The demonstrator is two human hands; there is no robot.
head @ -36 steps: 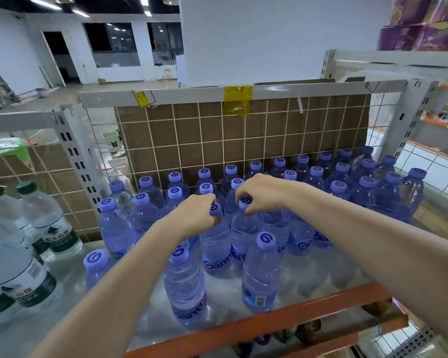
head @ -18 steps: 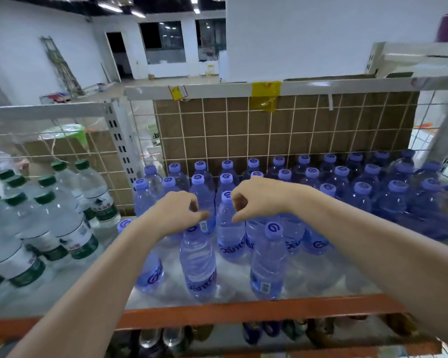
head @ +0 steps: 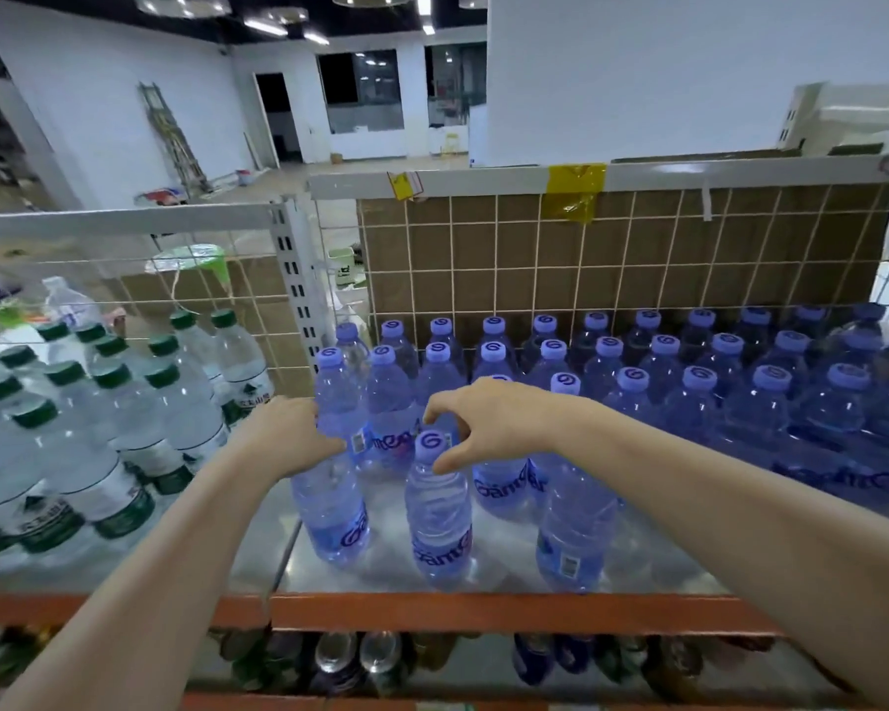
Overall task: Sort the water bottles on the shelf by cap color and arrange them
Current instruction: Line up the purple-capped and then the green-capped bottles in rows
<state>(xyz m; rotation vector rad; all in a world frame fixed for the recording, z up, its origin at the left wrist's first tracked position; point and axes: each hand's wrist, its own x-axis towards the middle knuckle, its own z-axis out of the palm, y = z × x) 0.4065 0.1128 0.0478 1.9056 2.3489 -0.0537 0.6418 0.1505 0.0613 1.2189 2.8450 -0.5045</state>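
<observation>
Landmark: the perforated white shelf upright [head: 299, 279] that splits the 2 bays.

Left of the upright: green-capped bottles [head: 124, 428], clear with green labels, standing packed together on the metal shelf deck [head: 499, 567]. No purple cap shows among them from here, though the far-left edge is blurred.

Just right of the upright: left hand [head: 291, 436], fingers curled round the shoulder of a front purple-capped bottle [head: 332, 505]. Its cap is hidden under the hand. Whether it is lifted or standing, cannot tell.

Further right: right hand [head: 488, 420], fingers spread and arched over the cap of the middle front bottle [head: 438, 510]. Thumb and fingertips look near the cap, not clearly closed on it. Nothing held that I can confirm.

Right again: 1 more loose bottle [head: 576, 515] at the front edge, then the purple block [head: 740, 382], ranked in rows back to the wire grid.

Judgement on the step: the 3 front bottles are stragglers to be tucked into the purple rows. Best done by taking each at the neck or shoulder, keeping it upright, and sliding it back into line with the nearest row. These bottles are thin and full, so a squeeze at the belly would buckle them. Mind the front lip; a nudged bottle could topple off it.

Containers: all bottles seen are capped and appear full of water. Lower shelf [head: 360, 659] holds darker bottles, too dim to name.
</observation>
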